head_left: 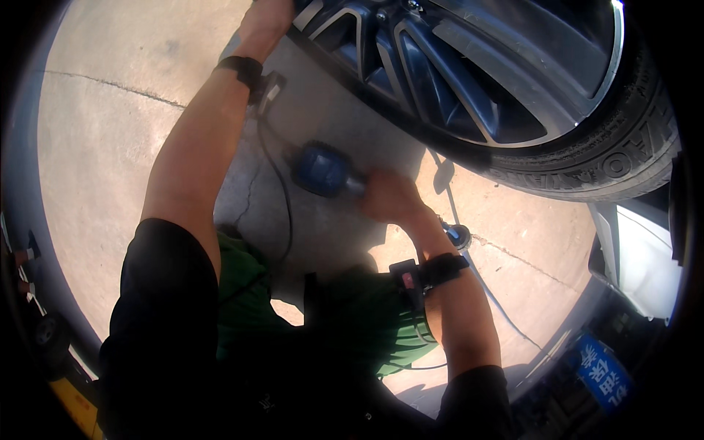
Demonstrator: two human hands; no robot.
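Blue plastic and a metal neck: that is the power tool [323,170], gripped in the right hand [389,196], fingers wrapped tight around its handle end, blurred a little. The tool sits near the middle of the view, just below the wheel's lower edge, its blue body pointing left. A black cord [282,198] hangs down from the left wrist area and loops past the tool. The left hand [268,16] is up at the far top, pressed against the wheel rim [440,81], and it is cut by the picture's edge, so I cannot tell whether it is open or closed. Black bands sit on both wrists. Dark spokes fan across the rim, with the black tyre [601,165] curving off to the right. Beneath it all lies cracked concrete floor [103,147], sunlit on the left. Green trousers [367,323] fill the near middle.
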